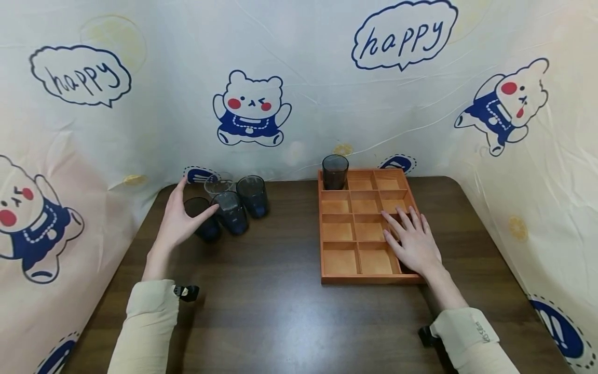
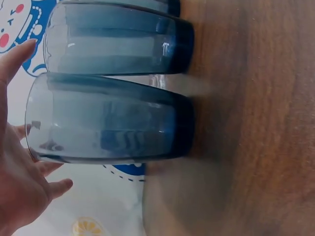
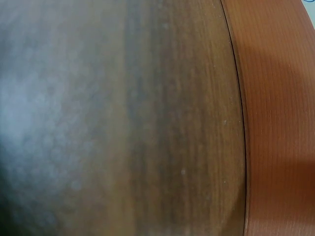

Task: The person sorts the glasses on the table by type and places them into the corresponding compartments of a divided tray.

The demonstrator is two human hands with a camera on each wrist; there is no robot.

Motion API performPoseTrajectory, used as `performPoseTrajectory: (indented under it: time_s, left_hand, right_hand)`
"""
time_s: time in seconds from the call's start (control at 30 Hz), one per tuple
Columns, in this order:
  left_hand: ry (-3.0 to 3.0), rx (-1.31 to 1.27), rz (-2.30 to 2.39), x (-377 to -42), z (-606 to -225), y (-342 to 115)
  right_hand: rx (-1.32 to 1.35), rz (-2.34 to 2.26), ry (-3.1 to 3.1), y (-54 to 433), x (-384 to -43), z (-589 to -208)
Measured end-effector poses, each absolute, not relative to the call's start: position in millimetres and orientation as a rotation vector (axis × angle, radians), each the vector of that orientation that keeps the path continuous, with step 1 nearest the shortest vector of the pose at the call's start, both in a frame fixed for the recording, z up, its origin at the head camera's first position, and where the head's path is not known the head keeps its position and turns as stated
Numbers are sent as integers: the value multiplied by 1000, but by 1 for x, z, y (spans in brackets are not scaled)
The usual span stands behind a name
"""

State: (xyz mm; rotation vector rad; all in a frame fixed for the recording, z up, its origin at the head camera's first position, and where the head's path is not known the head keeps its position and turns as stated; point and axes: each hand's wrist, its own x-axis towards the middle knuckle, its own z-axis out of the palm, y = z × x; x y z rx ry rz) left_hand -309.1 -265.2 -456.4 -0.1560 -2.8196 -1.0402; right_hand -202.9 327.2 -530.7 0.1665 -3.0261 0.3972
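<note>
A dark brown wood-grain table (image 1: 266,301), light gleaming off its near middle! Far left, three smoky-blue glass tumblers (image 1: 231,215) stand bunched close, a clear glass tumbler (image 1: 217,186) right behind them! And across on the right, lying flat, an orange-brown wooden tray (image 1: 369,279) split into rectangular compartments!

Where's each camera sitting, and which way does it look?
Head: worn there, faces forward and down at tumblers and compartment tray; left grip, right grip and sleeves show.
Left wrist: worn there, faces tumblers; part of left grip shows.
Right wrist: worn there, faces tabletop and tray's side; no body shows.
Head and left wrist share tumblers.
</note>
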Motion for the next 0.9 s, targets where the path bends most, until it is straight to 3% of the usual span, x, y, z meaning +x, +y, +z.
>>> performPoseTrajectory:
  time_s: [0.9]
  left_hand:
    - [-2629, -56, -1746, -301, -493, -285]
  right_hand:
    - [167, 409, -3027, 327, -201, -530]
